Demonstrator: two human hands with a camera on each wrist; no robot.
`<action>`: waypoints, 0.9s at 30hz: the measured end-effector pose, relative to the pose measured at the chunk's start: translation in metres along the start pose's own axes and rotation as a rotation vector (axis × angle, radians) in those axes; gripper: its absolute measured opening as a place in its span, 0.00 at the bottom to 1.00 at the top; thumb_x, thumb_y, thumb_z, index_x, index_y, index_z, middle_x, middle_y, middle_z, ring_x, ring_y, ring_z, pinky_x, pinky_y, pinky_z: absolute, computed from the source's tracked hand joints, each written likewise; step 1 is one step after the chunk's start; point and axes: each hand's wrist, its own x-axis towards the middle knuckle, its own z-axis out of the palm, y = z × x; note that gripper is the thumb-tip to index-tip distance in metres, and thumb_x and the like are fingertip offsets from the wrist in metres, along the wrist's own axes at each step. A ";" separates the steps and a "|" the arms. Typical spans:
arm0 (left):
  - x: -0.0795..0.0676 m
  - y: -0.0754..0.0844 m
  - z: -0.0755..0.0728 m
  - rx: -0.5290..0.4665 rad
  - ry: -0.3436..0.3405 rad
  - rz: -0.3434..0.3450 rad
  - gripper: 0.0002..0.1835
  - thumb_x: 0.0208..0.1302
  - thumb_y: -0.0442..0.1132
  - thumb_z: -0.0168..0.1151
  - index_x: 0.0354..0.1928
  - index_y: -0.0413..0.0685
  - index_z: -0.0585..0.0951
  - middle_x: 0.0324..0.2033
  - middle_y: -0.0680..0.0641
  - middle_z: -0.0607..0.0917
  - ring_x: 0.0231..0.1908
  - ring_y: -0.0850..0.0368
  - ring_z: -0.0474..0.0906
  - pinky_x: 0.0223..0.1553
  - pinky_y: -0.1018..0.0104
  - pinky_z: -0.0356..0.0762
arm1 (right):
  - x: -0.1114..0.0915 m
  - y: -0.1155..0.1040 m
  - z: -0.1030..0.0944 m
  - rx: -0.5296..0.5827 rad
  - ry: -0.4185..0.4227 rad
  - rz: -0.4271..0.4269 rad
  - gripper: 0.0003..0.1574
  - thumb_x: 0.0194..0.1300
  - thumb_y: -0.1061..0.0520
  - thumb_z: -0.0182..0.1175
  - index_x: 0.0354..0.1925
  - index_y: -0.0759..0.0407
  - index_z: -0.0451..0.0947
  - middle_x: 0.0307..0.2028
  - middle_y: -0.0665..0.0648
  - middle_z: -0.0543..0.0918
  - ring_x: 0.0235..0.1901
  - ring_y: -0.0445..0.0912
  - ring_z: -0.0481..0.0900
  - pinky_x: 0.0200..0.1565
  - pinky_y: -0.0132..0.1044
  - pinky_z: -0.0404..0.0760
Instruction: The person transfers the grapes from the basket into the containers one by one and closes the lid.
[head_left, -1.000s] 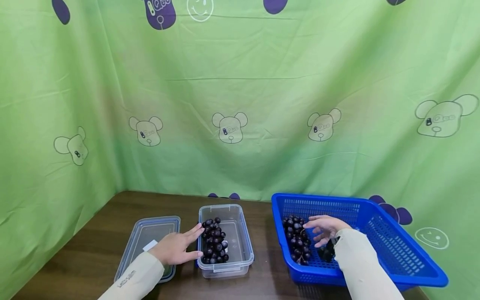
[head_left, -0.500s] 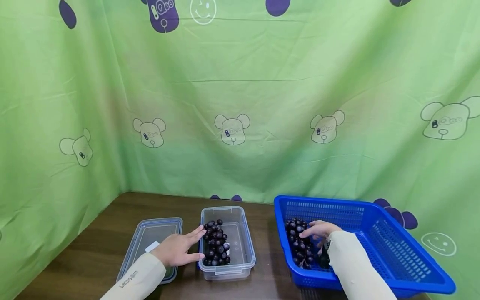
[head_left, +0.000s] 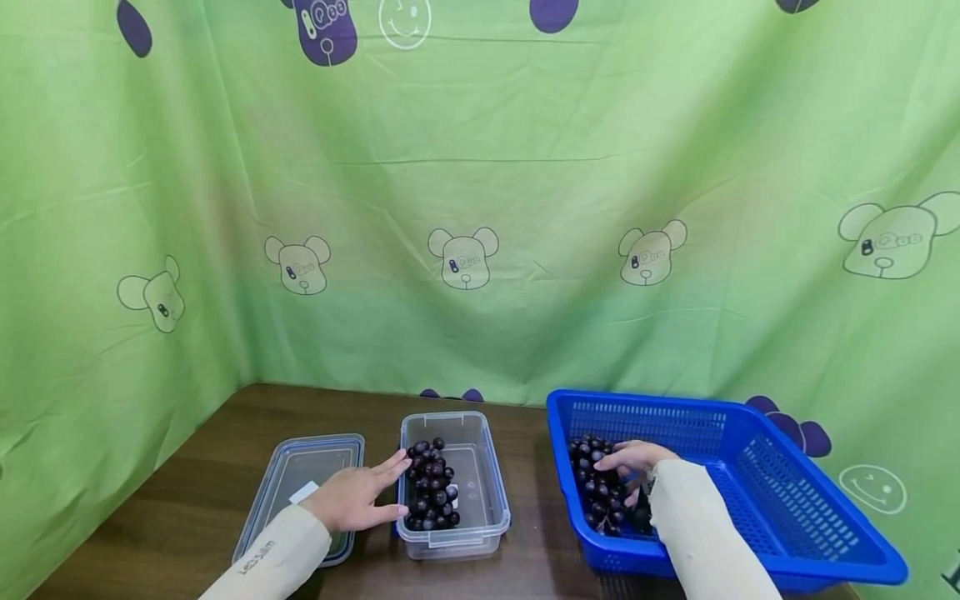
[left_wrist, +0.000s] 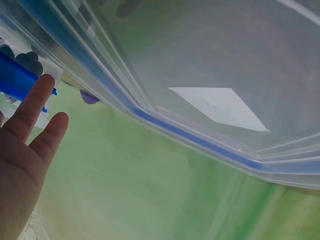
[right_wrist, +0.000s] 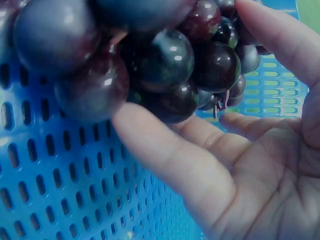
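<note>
In the head view, my left hand (head_left: 354,498) has its fingers spread, with fingertips at the left wall of a clear plastic food container (head_left: 480,483). Along that container's left side lies a bunch of dark grapes (head_left: 432,492). The left wrist view has the same hand's fingers (left_wrist: 37,112) straight. My right hand (head_left: 639,465) reaches into a blue plastic basket (head_left: 795,500), over a second bunch of dark grapes (head_left: 600,492) at its left side. In the right wrist view, its thumb and fingers curve around this bunch (right_wrist: 165,60) and touch the grapes.
The clear lid (head_left: 315,458), with a white label on it, lies left of the container, partly under the left forearm. All stand on a brown wooden table (head_left: 195,467). A green printed curtain (head_left: 525,333) hangs behind and at the left.
My right hand has moved down and left inside the basket, from above the grapes onto the bunch, its fingers closing round it. My left hand stays at the container. The head view has shifted slightly.
</note>
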 end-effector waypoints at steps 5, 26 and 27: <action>0.000 0.001 0.000 -0.022 0.002 -0.005 0.39 0.67 0.60 0.50 0.70 0.39 0.64 0.69 0.40 0.63 0.11 0.67 0.60 0.33 0.59 0.77 | 0.002 0.003 0.002 -0.014 -0.007 -0.005 0.55 0.59 0.58 0.62 0.66 0.82 0.39 0.57 0.91 0.53 0.52 0.80 0.66 0.42 0.53 0.81; 0.001 -0.002 0.002 -0.039 0.000 -0.005 0.39 0.67 0.60 0.50 0.70 0.38 0.63 0.69 0.38 0.63 0.18 0.68 0.72 0.36 0.56 0.79 | 0.013 -0.003 0.012 -0.478 0.049 -0.106 0.35 0.55 0.53 0.63 0.48 0.83 0.69 0.42 0.71 0.79 0.47 0.62 0.77 0.53 0.51 0.74; 0.002 -0.003 0.002 -0.037 0.001 -0.005 0.39 0.67 0.60 0.50 0.70 0.39 0.63 0.69 0.38 0.63 0.19 0.67 0.73 0.37 0.55 0.79 | 0.013 -0.003 0.012 -0.518 0.067 -0.106 0.36 0.55 0.52 0.63 0.48 0.82 0.69 0.42 0.71 0.79 0.47 0.62 0.77 0.53 0.51 0.74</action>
